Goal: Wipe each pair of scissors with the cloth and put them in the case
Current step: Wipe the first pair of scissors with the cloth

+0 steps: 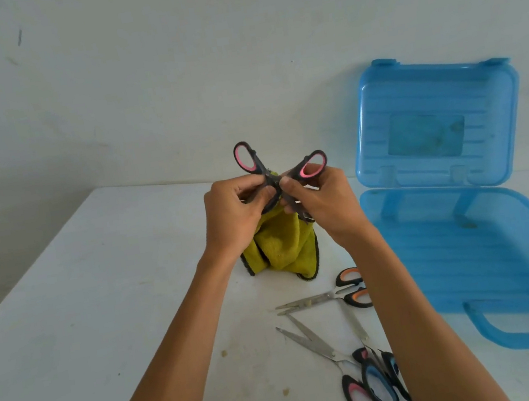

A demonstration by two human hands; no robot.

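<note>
I am seeing my two forearms (178, 367) nearest the lens, reaching forward over the worktop (98, 293).

1. The case (468, 238), blue translucent plastic, is lying open on the right, its lid (433, 123) leaning back against the wall. No scissors are showing inside it.
2. The cloth (279, 242), yellow-green with a dark hem, is hanging from the hands down to the worktop.
3. The pink-handled scissors (268, 179) are being held above the cloth, spread in an X with the handle loops up. The left hand (235, 211) is closing its fingers around the cloth and one blade. The right hand (325, 205) is pinching the other blade just below the pivot.
4. Three more pairs are lying near the case: an orange-handled pair (348, 290), and a pink pair (331, 355) crossing a blue pair (376, 382).

Handling, as I am judging it: the scissors are light, rigid and sharp-edged. I am recommending a grip at the loops or pivot, keeping cloth between fingers and blade. The cloth is soft and limp, so it is offering no support.
</note>
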